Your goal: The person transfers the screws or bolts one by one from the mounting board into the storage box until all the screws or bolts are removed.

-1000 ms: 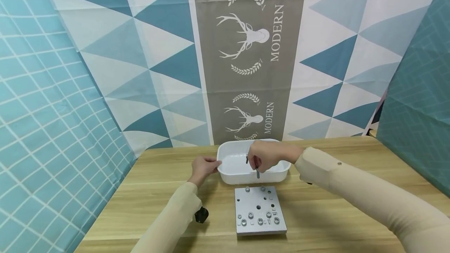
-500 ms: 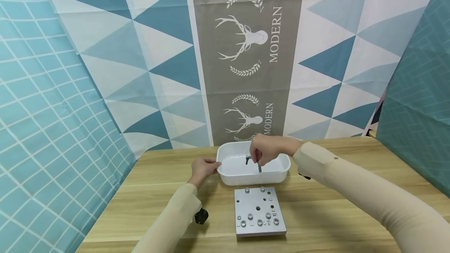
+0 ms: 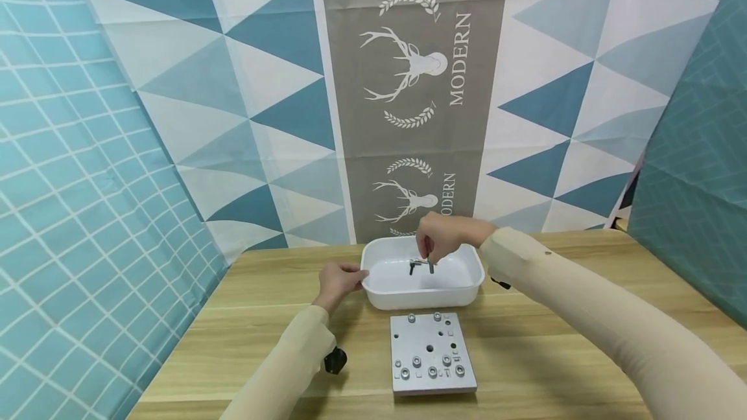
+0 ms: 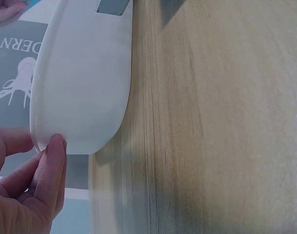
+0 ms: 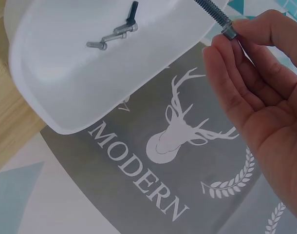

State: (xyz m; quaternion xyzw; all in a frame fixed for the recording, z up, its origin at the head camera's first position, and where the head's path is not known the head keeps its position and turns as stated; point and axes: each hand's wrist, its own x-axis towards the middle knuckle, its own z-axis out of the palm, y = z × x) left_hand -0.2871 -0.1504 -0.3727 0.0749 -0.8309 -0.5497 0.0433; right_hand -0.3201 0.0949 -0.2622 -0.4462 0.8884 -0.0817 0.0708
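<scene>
My right hand (image 3: 441, 237) is over the white plastic tray (image 3: 419, 300), pinching a threaded socket-head bolt (image 5: 215, 14) by its head. Its shank points down into the tray in the head view. Inside the tray lie several small silver screws (image 5: 96, 45) and a black one (image 5: 132, 13). At the tray's left end, my left hand (image 3: 338, 284) pinches the rim between thumb and fingers. In front of the tray sits a silver metal block (image 3: 410, 345) with holes, several of them filled by socket-head screws.
Everything stands on a light wood table (image 3: 251, 342). A patterned cloth (image 3: 292, 115) hangs right behind the tray. Blue checked fabric (image 3: 87, 212) borders the left side, and a teal cloth (image 3: 694, 180) the right.
With the bolt, my right hand has moved up and back, from over the tray's front rim to above its inside. My left hand has stayed on the rim.
</scene>
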